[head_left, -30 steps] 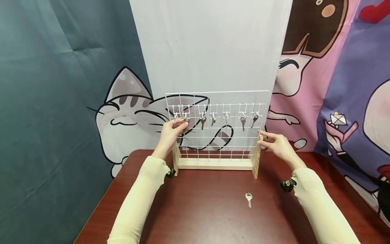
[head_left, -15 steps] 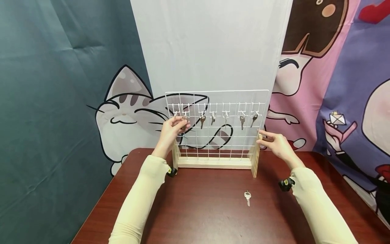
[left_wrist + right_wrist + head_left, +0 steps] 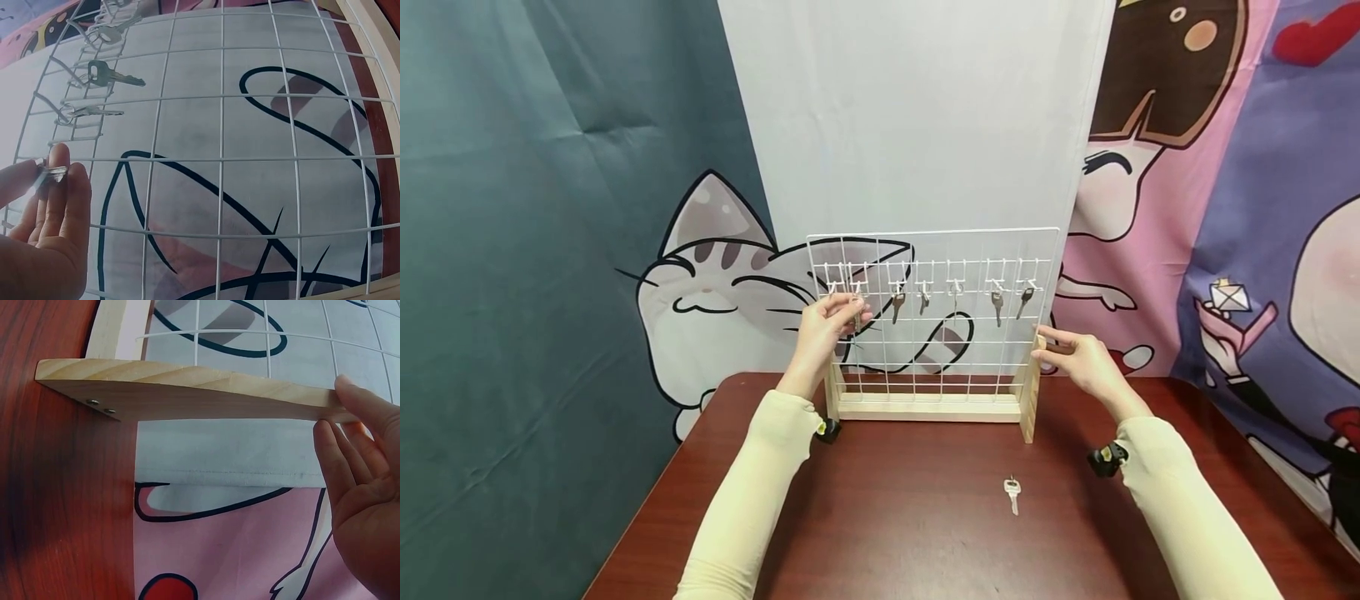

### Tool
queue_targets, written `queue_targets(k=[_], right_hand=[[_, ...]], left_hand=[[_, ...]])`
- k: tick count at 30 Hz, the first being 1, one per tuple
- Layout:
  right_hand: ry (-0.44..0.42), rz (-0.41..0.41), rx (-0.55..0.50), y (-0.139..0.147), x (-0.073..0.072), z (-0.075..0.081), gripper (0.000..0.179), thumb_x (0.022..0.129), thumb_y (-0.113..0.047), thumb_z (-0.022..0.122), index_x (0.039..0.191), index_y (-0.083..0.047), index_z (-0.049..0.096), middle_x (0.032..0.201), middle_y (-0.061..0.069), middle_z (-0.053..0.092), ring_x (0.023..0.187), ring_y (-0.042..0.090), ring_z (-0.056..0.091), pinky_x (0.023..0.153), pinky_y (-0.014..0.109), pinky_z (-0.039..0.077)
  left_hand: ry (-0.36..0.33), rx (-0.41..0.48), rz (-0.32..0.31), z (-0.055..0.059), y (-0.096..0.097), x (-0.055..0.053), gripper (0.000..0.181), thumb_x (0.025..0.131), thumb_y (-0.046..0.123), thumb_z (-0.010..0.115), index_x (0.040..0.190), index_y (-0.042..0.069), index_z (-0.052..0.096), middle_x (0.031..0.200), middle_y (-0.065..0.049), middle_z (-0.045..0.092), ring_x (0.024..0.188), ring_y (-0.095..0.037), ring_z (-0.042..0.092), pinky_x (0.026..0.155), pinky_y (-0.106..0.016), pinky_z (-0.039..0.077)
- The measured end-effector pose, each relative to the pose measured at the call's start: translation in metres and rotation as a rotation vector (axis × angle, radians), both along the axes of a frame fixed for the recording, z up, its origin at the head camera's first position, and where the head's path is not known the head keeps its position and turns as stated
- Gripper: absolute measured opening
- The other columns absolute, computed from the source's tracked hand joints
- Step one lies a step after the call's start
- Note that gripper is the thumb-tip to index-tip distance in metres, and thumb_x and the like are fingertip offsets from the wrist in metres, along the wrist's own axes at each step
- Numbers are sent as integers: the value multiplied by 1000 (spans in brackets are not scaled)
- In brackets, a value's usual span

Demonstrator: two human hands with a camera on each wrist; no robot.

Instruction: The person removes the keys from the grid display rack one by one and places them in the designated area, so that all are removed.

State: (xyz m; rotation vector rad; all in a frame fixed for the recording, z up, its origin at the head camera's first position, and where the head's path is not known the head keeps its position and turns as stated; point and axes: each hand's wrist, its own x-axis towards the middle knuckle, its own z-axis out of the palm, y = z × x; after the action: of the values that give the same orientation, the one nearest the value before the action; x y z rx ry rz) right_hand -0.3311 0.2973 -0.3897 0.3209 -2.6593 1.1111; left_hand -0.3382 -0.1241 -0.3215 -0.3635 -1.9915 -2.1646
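Note:
In the head view, my left hand (image 3: 822, 337) is at the left end of a white wire grid rack (image 3: 940, 342), just under a hook. Between its thumb and fingers it pinches a small silver key (image 3: 56, 174), mostly covered by the fingertips. Whether the key's ring is on the hook, I cannot tell. My right hand (image 3: 1084, 364) grips the top of the rack's right wooden side piece (image 3: 206, 394), thumb on one face and fingers on the other. Several keys hang from hooks along the grid, among them a dark-headed key (image 3: 103, 74).
A single silver key (image 3: 1012, 495) lies on the reddish-brown table (image 3: 910, 508) in front of the rack's right part. The rack's wooden base bar (image 3: 928, 408) rests on the tabletop. Printed cloth (image 3: 535, 250) hangs behind and at the sides.
My left fingertips have shifted very slightly by the left hook, still pinching the key. The right hand keeps its hold on the wooden side piece. The head view has tilted a little.

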Motion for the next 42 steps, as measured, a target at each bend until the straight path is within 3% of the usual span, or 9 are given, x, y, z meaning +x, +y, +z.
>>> queue_targets(k=[4, 14, 21, 27, 32, 34, 39, 42], right_hand=[[-1, -5, -4, 1, 1, 1, 59, 91, -39, 75, 142, -13, 59, 120, 19, 69, 102, 28, 66, 62, 23, 44], [4, -1, -13, 0, -2, 1, 59, 90, -38, 76, 141, -12, 60, 120, 18, 69, 92, 14, 66, 58, 22, 44], [-3, -9, -2, 1, -2, 0, 59, 90, -38, 76, 141, -13, 60, 121, 19, 69, 88, 19, 62, 55, 24, 39], [3, -8, 1, 0, -1, 0, 59, 90, -38, 76, 141, -14, 60, 120, 18, 69, 84, 18, 60, 54, 25, 38], [1, -14, 2, 0, -2, 1, 58, 90, -37, 76, 141, -15, 60, 122, 17, 69, 90, 14, 62, 58, 23, 40], [-2, -12, 0, 0, -1, 1, 58, 90, -37, 77, 141, -14, 60, 123, 17, 68, 88, 13, 61, 57, 24, 39], [-9, -16, -4, -1, -2, 2, 59, 90, -38, 77, 141, -14, 60, 122, 18, 69, 83, 10, 60, 56, 24, 39], [-15, -19, -11, -2, -2, 3, 58, 89, -37, 77, 141, -14, 61, 121, 18, 69, 83, 13, 60, 56, 24, 41]], left_hand=[[15, 36, 13, 1, -1, 1, 31, 95, 12, 71, 117, -9, 65, 98, -13, 76, 82, -15, 74, 79, -32, 59], [21, 27, -9, 1, -5, 10, 28, 95, 11, 70, 114, -8, 67, 89, -1, 76, 84, -20, 75, 78, -35, 58], [45, 33, -29, 3, -5, 15, 32, 95, 8, 69, 117, -15, 62, 87, -1, 76, 81, -17, 75, 65, -20, 53], [46, 19, -76, 2, -3, 20, 26, 95, 7, 69, 113, -12, 64, 90, -6, 76, 81, -17, 74, 74, -27, 59], [4, -66, -119, -2, 3, 27, 17, 95, 7, 70, 106, -6, 67, 95, -16, 76, 84, -20, 74, 82, -36, 61], [-6, -137, -120, -4, 7, 30, 17, 94, 9, 71, 105, -4, 68, 96, -14, 76, 86, -19, 73, 84, -37, 60], [-39, -292, -135, -14, 17, 34, 18, 93, 13, 73, 105, -1, 69, 96, -9, 76, 79, -14, 70, 77, -32, 60], [-64, -305, -184, -25, 25, 34, 18, 93, 10, 72, 105, -2, 68, 98, -17, 74, 77, -15, 69, 78, -34, 61]])
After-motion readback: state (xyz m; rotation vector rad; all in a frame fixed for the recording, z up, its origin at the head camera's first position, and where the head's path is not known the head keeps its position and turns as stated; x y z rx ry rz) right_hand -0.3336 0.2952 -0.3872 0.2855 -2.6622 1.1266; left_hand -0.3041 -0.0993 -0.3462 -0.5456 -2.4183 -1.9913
